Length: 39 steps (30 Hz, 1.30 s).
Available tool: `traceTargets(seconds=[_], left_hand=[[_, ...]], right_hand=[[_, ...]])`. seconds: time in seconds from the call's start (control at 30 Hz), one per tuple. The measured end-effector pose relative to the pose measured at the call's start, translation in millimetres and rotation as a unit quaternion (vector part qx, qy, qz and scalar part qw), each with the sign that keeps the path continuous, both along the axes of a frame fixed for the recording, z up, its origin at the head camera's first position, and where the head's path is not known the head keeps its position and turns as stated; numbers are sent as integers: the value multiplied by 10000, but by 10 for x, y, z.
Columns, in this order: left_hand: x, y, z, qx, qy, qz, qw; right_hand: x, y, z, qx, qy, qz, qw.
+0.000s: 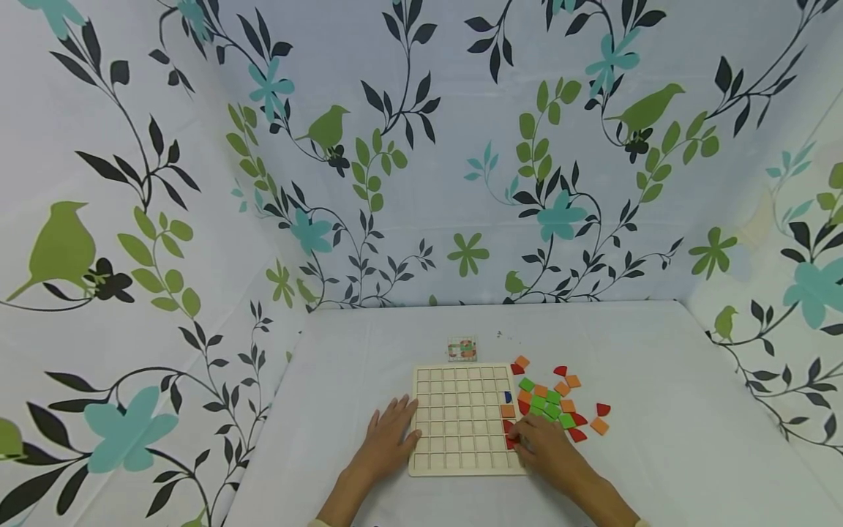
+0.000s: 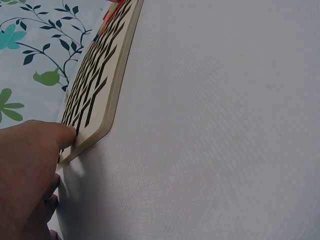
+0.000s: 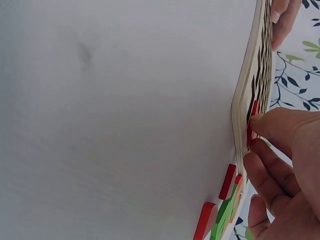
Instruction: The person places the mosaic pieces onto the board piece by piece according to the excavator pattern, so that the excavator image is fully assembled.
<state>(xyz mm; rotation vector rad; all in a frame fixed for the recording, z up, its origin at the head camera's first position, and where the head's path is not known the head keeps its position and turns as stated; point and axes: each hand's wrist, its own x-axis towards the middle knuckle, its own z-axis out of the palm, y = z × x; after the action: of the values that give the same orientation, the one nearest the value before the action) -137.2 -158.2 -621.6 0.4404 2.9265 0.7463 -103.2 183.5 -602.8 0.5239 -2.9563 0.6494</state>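
A wooden grid board (image 1: pixel 454 471) lies on the white table, its square cells mostly bare. My left hand (image 1: pixel 390 432) rests at its left side with fingers straight, and the thumb (image 2: pixel 65 134) touches the board's edge. At the lower right of the grid, my right hand (image 1: pixel 541 444) pinches a red curved-edged piece (image 3: pixel 250 131) between thumb and fingers, down in a cell. Above it in the same column sit another red piece (image 1: pixel 508 427), an orange square (image 1: pixel 508 411) and a small blue piece (image 1: pixel 508 397). The right fingers partly cover the pinched piece.
Loose green squares (image 1: pixel 553 397), orange squares (image 1: pixel 599 426) and red curved pieces (image 1: pixel 577 435) lie scattered right of the board, close by the right hand. Behind the board lies a small pattern card (image 1: pixel 462 349). A leaf-printed cloth (image 1: pixel 408 219) hangs behind the table.
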Motion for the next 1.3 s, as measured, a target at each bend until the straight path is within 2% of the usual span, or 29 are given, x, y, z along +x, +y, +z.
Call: traceTargets(seconds=[0.3, 0.5, 0.63, 0.77, 0.87, 1.03, 1.3], left_hand=[[18, 7, 50, 77, -40, -1, 10000], [25, 13, 63, 76, -41, 4, 10000], [27, 13, 70, 84, -29, 0, 10000], [30, 11, 67, 88, -38, 5, 10000], [33, 8, 65, 76, -57, 14, 10000], [27, 5, 60, 113, -62, 11, 9999], [34, -4, 57, 152, -63, 7, 9999]], right_hand=[[-22, -21, 9, -103, -210, -126, 9996], [-105, 30, 46, -736, -607, -340, 9949], [-215, 112, 64, -873, -668, -532, 9925], [-363, 205, 99, -774, -540, -816, 9922], [-478, 264, 130, -891, -508, -984, 9899], [-645, 351, 180, -1158, -691, -1145, 9842], [-912, 385, 94, -855, -560, -1250, 9869]])
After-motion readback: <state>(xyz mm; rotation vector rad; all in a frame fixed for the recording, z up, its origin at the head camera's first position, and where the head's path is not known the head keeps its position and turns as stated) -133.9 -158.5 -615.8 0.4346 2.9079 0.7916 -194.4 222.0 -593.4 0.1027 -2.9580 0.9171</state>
